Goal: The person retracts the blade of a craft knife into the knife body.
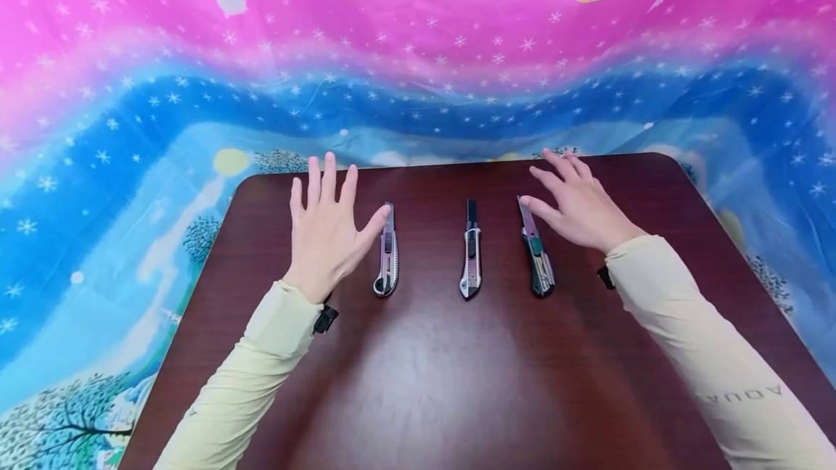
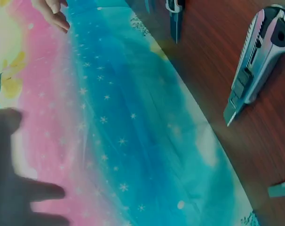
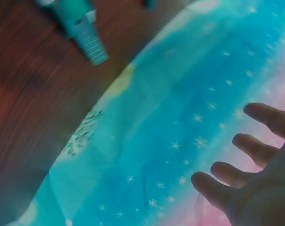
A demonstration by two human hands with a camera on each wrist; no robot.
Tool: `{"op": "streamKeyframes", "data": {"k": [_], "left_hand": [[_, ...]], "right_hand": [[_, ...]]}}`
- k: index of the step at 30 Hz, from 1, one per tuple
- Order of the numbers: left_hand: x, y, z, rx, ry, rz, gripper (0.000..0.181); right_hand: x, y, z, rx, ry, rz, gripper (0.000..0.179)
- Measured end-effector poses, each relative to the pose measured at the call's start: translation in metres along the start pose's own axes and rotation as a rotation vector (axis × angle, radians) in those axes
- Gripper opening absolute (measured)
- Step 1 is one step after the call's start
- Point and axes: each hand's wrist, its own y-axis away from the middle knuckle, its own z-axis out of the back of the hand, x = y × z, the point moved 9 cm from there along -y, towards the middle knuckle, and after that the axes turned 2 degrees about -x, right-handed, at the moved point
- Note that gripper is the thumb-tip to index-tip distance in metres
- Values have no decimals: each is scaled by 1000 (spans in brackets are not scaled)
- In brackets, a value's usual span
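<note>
Three utility knives lie side by side on the dark wooden table [image 1: 418, 390], blades out toward the far edge. My left hand [image 1: 326, 234] hovers with fingers spread, its thumb overlapping the blade end of the left knife [image 1: 387, 260] in the head view. In the middle lies a silver knife [image 1: 470, 267] with a black blade. My right hand [image 1: 578, 209], fingers extended, is nearest to the right knife [image 1: 538, 260], which has a green slider. Neither hand holds anything. An orange and teal piece [image 2: 283, 188] shows at the left wrist view's edge; its kind cannot be told.
A printed cloth [image 1: 418, 42] in pink and blue with snowflakes surrounds the table's back and sides. The table's far edge runs just beyond the blades. Pale sleeves [image 1: 692, 354] cover both arms, with a dark strap piece [image 1: 325, 318] at the left wrist.
</note>
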Motion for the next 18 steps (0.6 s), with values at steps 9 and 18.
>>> {"op": "streamKeyframes", "data": {"k": [9, 18], "left_hand": [[-35, 10, 28, -467, 293, -167, 18], [-96, 24, -87, 76, 684, 72, 24]], "right_hand": [[-27, 22, 26, -298, -331, -230, 37], [-75, 75, -49, -289, -1383, -588, 18]]}}
